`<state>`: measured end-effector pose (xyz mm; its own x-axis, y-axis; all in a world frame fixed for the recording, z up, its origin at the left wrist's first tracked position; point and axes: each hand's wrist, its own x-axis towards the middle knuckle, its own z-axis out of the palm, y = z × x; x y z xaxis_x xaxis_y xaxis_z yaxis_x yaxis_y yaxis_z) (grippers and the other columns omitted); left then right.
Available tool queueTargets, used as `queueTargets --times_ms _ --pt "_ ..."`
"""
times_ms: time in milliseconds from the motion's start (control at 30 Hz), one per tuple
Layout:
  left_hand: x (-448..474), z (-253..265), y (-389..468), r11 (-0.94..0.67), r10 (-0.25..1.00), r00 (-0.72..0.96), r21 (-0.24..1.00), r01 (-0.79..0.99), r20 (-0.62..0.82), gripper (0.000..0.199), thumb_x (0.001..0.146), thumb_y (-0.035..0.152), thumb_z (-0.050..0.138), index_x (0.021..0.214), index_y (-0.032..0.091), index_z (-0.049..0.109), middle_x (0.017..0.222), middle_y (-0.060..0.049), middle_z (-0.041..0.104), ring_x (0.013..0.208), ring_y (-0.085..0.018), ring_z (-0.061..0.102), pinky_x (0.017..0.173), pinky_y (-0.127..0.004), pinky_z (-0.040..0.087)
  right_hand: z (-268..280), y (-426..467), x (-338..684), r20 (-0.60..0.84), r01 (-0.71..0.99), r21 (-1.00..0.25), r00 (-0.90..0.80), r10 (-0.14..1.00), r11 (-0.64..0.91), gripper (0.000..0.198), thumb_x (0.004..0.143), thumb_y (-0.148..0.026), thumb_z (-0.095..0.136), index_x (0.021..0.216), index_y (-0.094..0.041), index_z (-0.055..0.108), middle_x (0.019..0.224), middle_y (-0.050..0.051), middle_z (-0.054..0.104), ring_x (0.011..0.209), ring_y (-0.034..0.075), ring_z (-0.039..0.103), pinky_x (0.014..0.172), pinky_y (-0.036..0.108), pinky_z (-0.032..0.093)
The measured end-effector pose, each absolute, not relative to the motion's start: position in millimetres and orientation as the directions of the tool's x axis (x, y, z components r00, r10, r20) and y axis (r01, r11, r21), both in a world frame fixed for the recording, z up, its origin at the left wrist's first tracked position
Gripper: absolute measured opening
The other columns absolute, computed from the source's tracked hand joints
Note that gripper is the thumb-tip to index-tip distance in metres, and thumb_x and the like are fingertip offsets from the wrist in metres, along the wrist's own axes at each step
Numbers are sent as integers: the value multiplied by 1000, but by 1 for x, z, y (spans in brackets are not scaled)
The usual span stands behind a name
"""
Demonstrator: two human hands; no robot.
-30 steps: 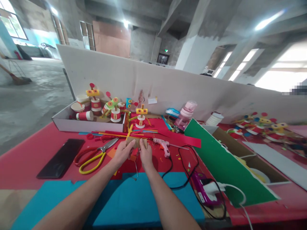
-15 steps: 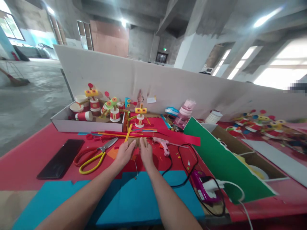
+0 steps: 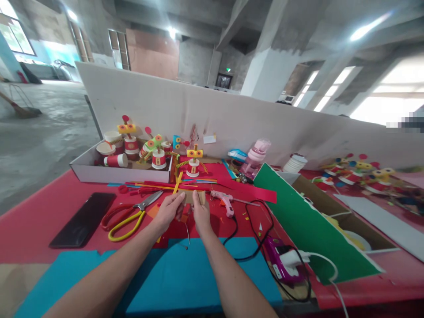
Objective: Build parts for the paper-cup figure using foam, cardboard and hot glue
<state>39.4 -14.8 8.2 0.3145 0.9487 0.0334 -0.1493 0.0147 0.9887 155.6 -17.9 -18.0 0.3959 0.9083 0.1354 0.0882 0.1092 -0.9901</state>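
Cardboard piece [image 3: 190,197] in a two-handed pinch, between thumbs [image 3: 196,201] (uppermost) and fingers [image 3: 169,199].

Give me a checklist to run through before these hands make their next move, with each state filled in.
1. Left hand gripping the brown cardboard piece: ok, thumb on its left end.
2. Right hand gripping it too: ok, thumb toward its right end.
3. Scissors out of the hands: ok, lying beyond the left hand's outer side.
4. Pink glue gun set down: ok, lying to the right of the right hand; whether it is hot: cannot tell.
5. Yellow strip clear of the left hand: cannot tell, they overlap or nearly meet in view.
6. Work area uncluttered: not ok, paper strips lie just beyond the hands.
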Motion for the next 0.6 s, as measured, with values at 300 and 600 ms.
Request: queueTargets --times_ms 300,600 --pt "44 7 -20 -362 931 166 884 295 326 40 89 47 41 66 18 54 57 1 55 53 -12 51 51 -22 36 -9 -25 158 312 385 -906 332 890 174 47 92 -50 33 63 -20 54 60 4 60 57 17 53 53 27 36" --pt "47 8 -28 -445 895 231 758 477 380 30 92 38 38 84 19 60 74 -5 65 68 -16 60 62 -25 41 -10 -29 158 329 588 -803 294 897 102 31 89 -32 41 70 -19 61 66 7 64 60 18 55 53 27 33"
